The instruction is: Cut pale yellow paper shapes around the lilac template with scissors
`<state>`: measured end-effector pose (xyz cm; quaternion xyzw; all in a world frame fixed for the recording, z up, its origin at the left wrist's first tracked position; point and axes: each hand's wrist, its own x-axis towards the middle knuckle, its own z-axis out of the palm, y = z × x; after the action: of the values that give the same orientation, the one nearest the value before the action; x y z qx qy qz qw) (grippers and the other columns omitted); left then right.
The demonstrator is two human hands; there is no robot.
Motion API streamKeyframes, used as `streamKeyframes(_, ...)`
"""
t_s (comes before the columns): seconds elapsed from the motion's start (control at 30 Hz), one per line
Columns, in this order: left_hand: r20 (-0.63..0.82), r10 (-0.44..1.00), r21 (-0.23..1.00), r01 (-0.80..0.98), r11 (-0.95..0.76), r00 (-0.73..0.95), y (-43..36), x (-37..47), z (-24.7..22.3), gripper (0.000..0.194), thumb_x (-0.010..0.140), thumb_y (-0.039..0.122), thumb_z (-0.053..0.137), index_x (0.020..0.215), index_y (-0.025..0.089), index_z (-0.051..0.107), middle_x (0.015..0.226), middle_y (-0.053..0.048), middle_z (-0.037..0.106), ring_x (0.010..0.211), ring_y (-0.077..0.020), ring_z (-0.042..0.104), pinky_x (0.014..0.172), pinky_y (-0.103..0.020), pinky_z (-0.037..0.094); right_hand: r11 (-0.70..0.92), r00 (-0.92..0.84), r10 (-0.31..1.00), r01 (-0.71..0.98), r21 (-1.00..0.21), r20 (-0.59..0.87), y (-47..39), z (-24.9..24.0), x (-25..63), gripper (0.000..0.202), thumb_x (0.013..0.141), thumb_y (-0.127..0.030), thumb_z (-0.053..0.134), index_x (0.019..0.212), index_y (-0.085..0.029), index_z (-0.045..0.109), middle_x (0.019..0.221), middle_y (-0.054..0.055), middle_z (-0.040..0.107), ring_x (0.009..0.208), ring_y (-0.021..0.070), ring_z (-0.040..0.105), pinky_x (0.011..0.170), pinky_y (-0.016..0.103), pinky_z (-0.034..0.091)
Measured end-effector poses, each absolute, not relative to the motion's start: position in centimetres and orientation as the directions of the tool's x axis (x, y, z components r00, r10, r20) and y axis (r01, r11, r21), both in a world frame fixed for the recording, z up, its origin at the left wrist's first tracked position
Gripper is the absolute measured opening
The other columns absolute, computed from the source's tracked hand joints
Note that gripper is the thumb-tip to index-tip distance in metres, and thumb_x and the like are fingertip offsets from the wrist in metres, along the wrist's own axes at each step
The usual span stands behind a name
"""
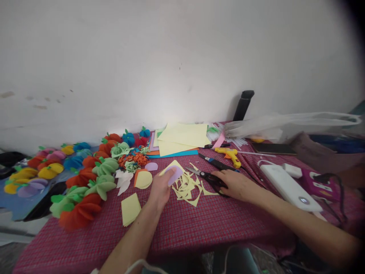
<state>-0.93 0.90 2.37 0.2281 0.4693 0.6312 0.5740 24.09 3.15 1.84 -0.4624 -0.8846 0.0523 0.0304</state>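
My left hand (pixel 163 185) pinches a purple paper disc (pixel 176 175) laid over a pale yellow paper square (pixel 173 164), thumb on top. My right hand (pixel 232 183) is curled over the black handles of a pair of scissors (pixel 209 177), whose blades point left on the table. Between the hands lies a heap of curved yellow paper scraps (pixel 186 187). Just left of my left hand rest a stack of yellow paper circles (pixel 144 179) and another purple piece (pixel 151 166). Closer to me is a pile of yellow paper squares (pixel 131 209).
Several colourful paper pumpkins (pixel 82 179) fill the left side. Yellow paper sheets (pixel 184 139) lie at the back by the wall. A yellow glue gun (pixel 228 154), a box cutter (pixel 218 163), a white power bank (pixel 291 186) and a purple power strip (pixel 321 184) are to the right.
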Motion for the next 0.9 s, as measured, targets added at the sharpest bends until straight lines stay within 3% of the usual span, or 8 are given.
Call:
streamKeyframes(0.13,-0.244,0.937,0.846,-0.527,0.08,-0.251,0.9,-1.1,2.6,0.021,0.054,0.022,0.072,0.07,0.012,0.064,0.067,-0.004,0.067,0.06,-0.0152,0.062,0.06,-0.026,0.048,0.536,-0.538,0.842,0.829,-0.161,0.033,4.0,2.1,23.2,0.05,0.066,-0.017,0.054,0.116,-0.019,0.051,0.094,0.011,0.062,0.086,0.0236,0.056,0.074,0.03,0.04)
streamKeyframes(0.27,-0.211,0.939,0.837,-0.547,0.03,-0.271,0.8,-1.4,3.1,0.02,0.056,0.022,0.071,0.071,0.012,0.063,0.066,-0.003,0.067,0.06,-0.0161,0.062,0.062,-0.028,0.049,0.387,-0.484,0.874,0.741,-0.548,-0.037,4.2,2.9,23.9,0.053,0.067,-0.027,0.059,0.119,-0.02,0.049,0.091,0.007,0.063,0.08,0.0219,0.058,0.068,0.029,0.043)
streamKeyframes(0.37,-0.194,0.929,0.835,-0.55,-0.013,-0.316,0.7,-1.5,3.8,0.019,0.056,0.021,0.071,0.07,0.012,0.063,0.065,-0.003,0.067,0.059,-0.0159,0.062,0.06,-0.026,0.049,0.247,-0.597,0.794,0.49,-0.836,-0.115,3.7,4.0,23.9,0.047,0.069,-0.035,0.061,0.112,-0.018,0.051,0.087,0.004,0.062,0.071,0.0183,0.057,0.058,0.026,0.043)
streamKeyframes(0.43,-0.196,0.91,0.84,-0.541,-0.036,-0.365,0.7,-1.6,4.3,0.018,0.056,0.021,0.07,0.07,0.012,0.063,0.063,-0.002,0.067,0.057,-0.0154,0.062,0.058,-0.025,0.049,0.101,-0.674,0.72,0.333,-0.938,-0.162,3.3,4.6,23.2,0.033,0.075,-0.038,0.055,0.098,-0.016,0.055,0.074,0.003,0.06,0.058,0.0136,0.053,0.049,0.023,0.04)
streamKeyframes(0.6,-0.178,0.906,0.841,-0.537,-0.063,-0.384,1.2,-1.4,5.8,0.019,0.056,0.02,0.07,0.071,0.011,0.064,0.065,-0.004,0.067,0.059,-0.0158,0.062,0.058,-0.027,0.049,-0.177,-0.727,0.677,-0.007,-0.984,-0.117,3.3,4.8,20.2,0.035,0.071,-0.03,0.061,0.1,-0.019,0.045,0.082,0.003,0.058,0.066,0.0126,0.055,0.06,0.026,0.044)
streamKeyframes(0.77,-0.166,0.903,0.828,-0.553,-0.091,-0.397,2.7,-0.7,6.8,0.018,0.056,0.019,0.07,0.072,0.013,0.064,0.069,-0.003,0.067,0.062,-0.0141,0.062,0.056,-0.022,0.047,-0.156,-0.705,0.709,-0.139,-0.978,-0.013,4.1,4.0,18.9,0.029,0.07,-0.028,0.063,0.091,-0.017,0.047,0.073,-0.002,0.048,0.062,0.0096,0.048,0.06,0.023,0.04)
streamKeyframes(0.9,-0.187,0.899,0.808,-0.583,-0.088,-0.395,3.3,-0.4,6.7,0.019,0.058,0.018,0.07,0.075,0.014,0.064,0.073,-0.003,0.067,0.066,-0.0135,0.062,0.056,-0.021,0.048,-0.141,-0.74,0.672,-0.186,-0.972,0.044,3.9,3.0,18.8,0.04,0.073,-0.04,0.059,0.103,-0.017,0.045,0.081,0.002,0.049,0.073,0.0133,0.048,0.067,0.027,0.039)
